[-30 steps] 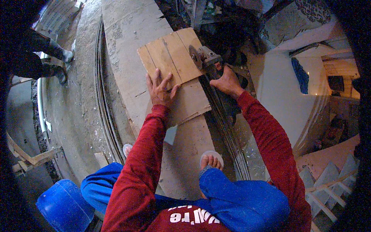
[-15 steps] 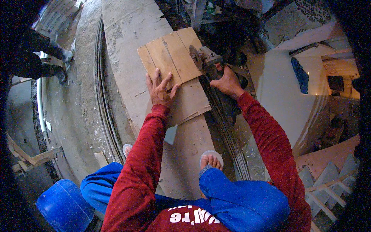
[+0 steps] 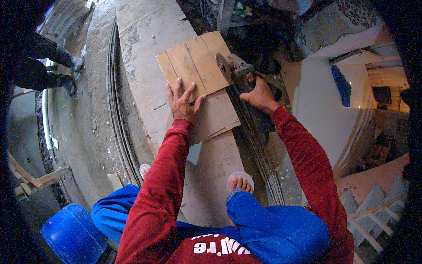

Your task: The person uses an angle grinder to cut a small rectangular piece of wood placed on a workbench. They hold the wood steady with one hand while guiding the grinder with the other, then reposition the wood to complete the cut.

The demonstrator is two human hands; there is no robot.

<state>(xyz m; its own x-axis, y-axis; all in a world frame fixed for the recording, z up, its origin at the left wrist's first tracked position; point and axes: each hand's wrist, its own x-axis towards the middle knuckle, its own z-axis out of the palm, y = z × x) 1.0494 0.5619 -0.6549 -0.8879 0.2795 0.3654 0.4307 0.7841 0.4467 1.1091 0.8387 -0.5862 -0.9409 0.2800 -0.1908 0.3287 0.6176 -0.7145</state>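
A square tan tile (image 3: 189, 57) with dark lines across it lies on a long pale board (image 3: 145, 53). My left hand (image 3: 182, 103) rests on the tile's near edge, fingers spread flat. In my right hand (image 3: 260, 94) is an angle grinder (image 3: 242, 70), gripped by its body. The grinder's disc (image 3: 223, 64) stands at the tile's right edge, touching or very close to it; I cannot tell which. Part of the grinder's body is hidden behind my hand.
Bundled thin metal rods (image 3: 263, 167) run beside the board on the right, with more rods (image 3: 116, 105) on the left. A blue container (image 3: 74, 233) stands at lower left. Another person's legs (image 3: 52, 66) show at upper left. A white pipe (image 3: 45, 119) lies along the left.
The grinder and my right hand have shifted very slightly to the right. My left hand and the tile stay where they were.
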